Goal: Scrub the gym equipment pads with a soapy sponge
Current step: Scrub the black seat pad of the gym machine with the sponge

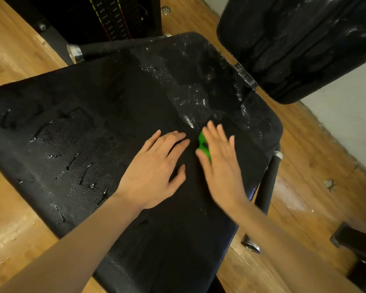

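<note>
Seat pad (106, 127), black, fills most of the head view; surface cracked and torn toward 9 o'clock, white soap foam streaked toward 1 o'clock. No buckets, tubs or other containers visible, so nothing to report on contents.

Left hand (154, 172) lies flat on the pad just below centre, palm down, fingers spread and apart, gripping nothing.

Right hand (218, 163) sits just beside it at 3 o'clock, also palm down, pressing a green sponge (203, 144) onto the pad. Sponge is mostly covered by the hand; only a green edge shows at the thumb side, between the two hands. Fingers are extended over it, thumb tucked against its near edge, so the hand is clamped on the sponge rather than loose. Hand is slightly motion-blurred.

Back pad (300, 43), also black, stands at 1–2 o'clock, wet and glossy with foam smears near its top edge. A metal bracket (244, 74) shows between it and the seat pad.

Black handle bar (266, 187) with metal end cap runs along the seat's edge at 4 o'clock; a second bar (106, 48) with metal cap lies at 11 o'clock. Weight stack (110, 17) with yellow and red markings sits at 12 o'clock. Wooden floor (19, 49) all round; pale wall (347, 115) at 3 o'clock.
</note>
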Available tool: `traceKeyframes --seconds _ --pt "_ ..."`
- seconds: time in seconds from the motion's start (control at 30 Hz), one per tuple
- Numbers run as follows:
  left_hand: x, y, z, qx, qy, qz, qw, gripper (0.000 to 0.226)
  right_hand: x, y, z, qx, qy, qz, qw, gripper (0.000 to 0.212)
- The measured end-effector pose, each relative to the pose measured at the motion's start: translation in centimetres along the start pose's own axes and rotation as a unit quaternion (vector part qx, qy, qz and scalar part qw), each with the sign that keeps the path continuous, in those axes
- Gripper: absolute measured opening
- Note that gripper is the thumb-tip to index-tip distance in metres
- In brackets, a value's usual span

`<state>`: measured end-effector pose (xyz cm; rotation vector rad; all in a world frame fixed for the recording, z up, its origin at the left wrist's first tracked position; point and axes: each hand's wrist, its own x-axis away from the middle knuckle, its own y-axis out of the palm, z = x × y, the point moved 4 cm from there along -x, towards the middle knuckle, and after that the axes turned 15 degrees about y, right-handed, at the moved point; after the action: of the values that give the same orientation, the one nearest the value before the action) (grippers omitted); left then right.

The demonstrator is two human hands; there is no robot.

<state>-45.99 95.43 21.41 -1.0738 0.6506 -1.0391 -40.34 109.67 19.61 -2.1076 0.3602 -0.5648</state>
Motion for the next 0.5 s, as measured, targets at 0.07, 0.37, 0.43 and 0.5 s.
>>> traceKeyframes --seconds 0.07,0.37,0.43,0.5 --pt "0.0 0.0 -0.1 -0.002 0.005 -0.001 1.000 0.055 -3.6 -0.4 0.7 -0.015 0.071 0.036 0.997 0.051" --pt "-1.1 -2.3 -5.5 -0.025 -0.024 0.034 0.999 0.052 1.7 1.0 -2.1 -0.036 0.028 0.016 0.999 0.051" --pt "-0.9 -2.1 -5.8 -0.013 -0.023 0.036 0.999 0.053 -1.8 0.6 -0.9 -0.028 0.060 0.024 0.998 0.051" --pt "-1.0 -2.0 -5.8 -0.003 -0.021 0.041 0.999 0.052 -4.9 -0.1 -0.3 -0.054 0.137 0.061 0.987 0.051"
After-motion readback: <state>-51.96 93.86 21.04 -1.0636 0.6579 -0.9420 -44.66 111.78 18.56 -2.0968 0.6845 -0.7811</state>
